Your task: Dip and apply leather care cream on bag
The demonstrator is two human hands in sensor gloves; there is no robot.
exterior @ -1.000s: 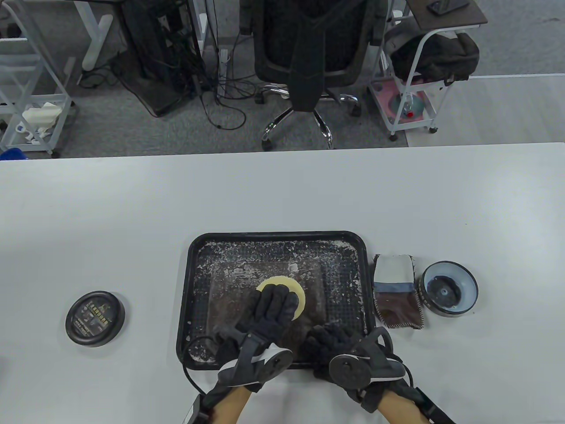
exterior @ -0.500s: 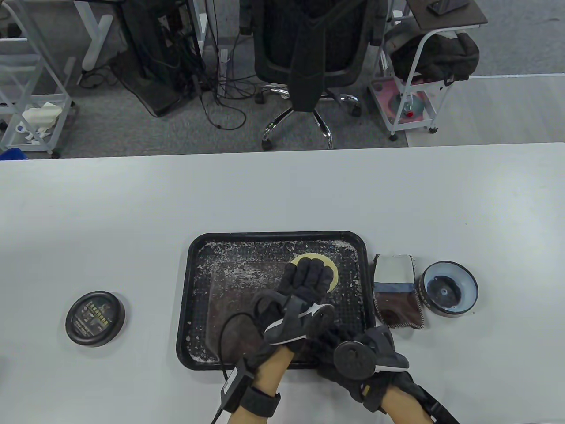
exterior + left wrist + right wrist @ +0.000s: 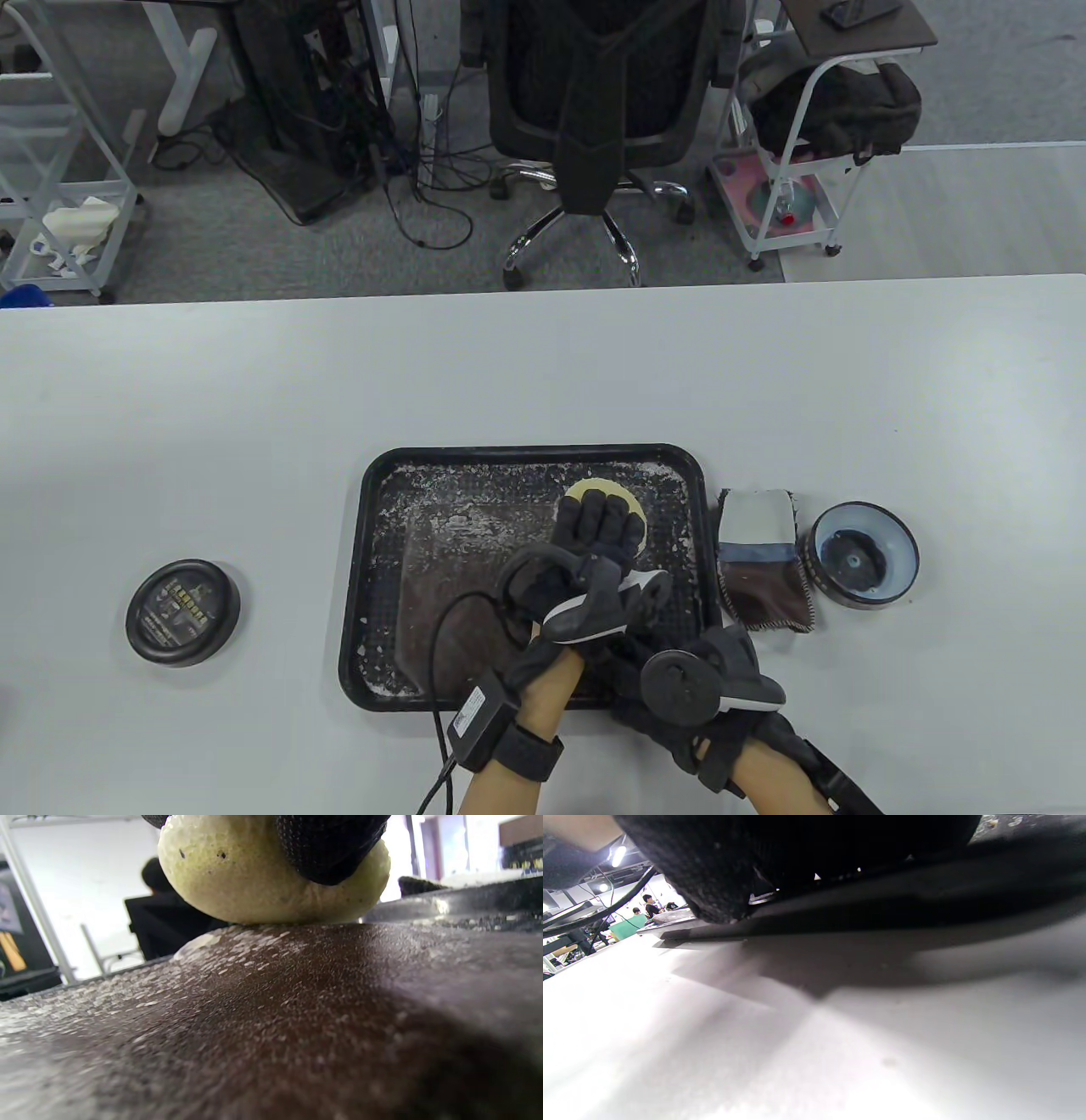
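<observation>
- Bag (image 3: 475,586): a flat brown leather piece lying in the black tray (image 3: 361,552), directly under the left grip and stretching away to that hand's left and back toward the wrist; its surface shows white cream flecks in the left wrist view.
- Left hand (image 3: 594,543) has its fingers laid out fairly straight over the round yellow sponge (image 3: 604,490), pressing it down flat rather than pinching it; the sponge's underside touches the leather at the bag's far right corner.
- Right hand (image 3: 679,679) rests at the tray's near edge, just right of the left wrist; its fingers are hidden under the tracker and in the right wrist view, so I cannot tell how that grip lies.
- Judged from the layout, most uncovered leather lies left of the sponge, so the next stroke probably runs that way along the bag's width; the left hand is the nearer one.
- Tray rim stands close beyond and to the right of the sponge, leaving little room there; open room lies to the left.
- Open cream tin (image 3: 864,556) sits well right of both hands on the worktop (image 3: 254,407), past a folded cloth (image 3: 762,560); its lid (image 3: 182,611) lies far left.
</observation>
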